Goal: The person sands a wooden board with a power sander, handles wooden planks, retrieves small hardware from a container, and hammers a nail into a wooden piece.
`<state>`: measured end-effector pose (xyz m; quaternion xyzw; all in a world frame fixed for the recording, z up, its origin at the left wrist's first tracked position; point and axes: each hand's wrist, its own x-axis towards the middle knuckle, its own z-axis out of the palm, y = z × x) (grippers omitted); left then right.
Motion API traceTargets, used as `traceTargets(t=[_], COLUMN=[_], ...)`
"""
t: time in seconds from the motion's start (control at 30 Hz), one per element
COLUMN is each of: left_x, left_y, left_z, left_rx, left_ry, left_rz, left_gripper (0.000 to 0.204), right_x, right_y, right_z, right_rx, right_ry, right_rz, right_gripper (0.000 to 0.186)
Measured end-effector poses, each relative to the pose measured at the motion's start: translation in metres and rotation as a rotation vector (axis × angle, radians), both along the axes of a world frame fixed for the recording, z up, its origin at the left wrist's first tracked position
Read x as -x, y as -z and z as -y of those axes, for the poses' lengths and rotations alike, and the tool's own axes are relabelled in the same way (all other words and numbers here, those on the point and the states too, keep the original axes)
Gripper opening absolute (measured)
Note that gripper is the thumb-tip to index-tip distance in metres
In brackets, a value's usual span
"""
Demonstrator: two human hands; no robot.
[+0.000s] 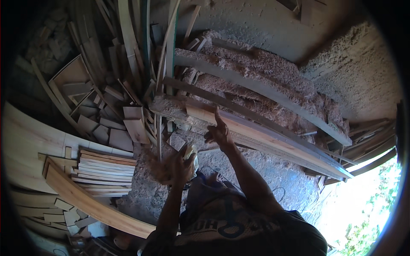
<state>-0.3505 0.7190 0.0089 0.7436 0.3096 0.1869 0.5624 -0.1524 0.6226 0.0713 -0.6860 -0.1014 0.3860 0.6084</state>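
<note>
My right hand (218,133) reaches over the edge of a long wooden board (243,128) lying on a workbench. Its index finger is stretched out against or just above the board, and its other fingers are partly bent; I see nothing in it. Lower and to the left is my left hand (181,165), in shadow, with the thumb apart from the fingers. Right beside it shows a pale yellowish, crumpled-looking piece (193,158); whether the hand touches it I cannot tell. Brown shavings (157,164) lie to the left of that hand.
Dark long planks (256,85) run behind the board, with heaped wood shavings (277,64) around them. Wood offcuts (100,128) are piled at left, near a stack of thin boards (104,168). A curved plank (94,202) lies at lower left. Tall strips (130,38) lean at the back.
</note>
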Motion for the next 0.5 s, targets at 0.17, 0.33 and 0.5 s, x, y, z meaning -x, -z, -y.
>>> traceTargets(t=[0.17, 0.33, 0.5], left_x=[0.013, 0.02, 0.02], left_y=[-0.004, 0.005, 0.004], left_z=[-0.01, -0.014, -0.016], left_rx=[-0.001, 0.025, 0.044], left_ry=[-0.033, -0.058, -0.081], left_rz=[-0.063, -0.089, -0.041], left_gripper=[0.046, 0.047, 0.047], right_x=[-0.005, 0.004, 0.012], right_y=[-0.01, -0.011, -0.024], right_z=[-0.019, -0.026, -0.021], right_rx=[0.541, 0.745, 0.724], right_ry=[-0.189, -0.341, -0.305], right_rz=[0.646, 0.866, 0.69], right_gripper=[0.087, 0.088, 0.09])
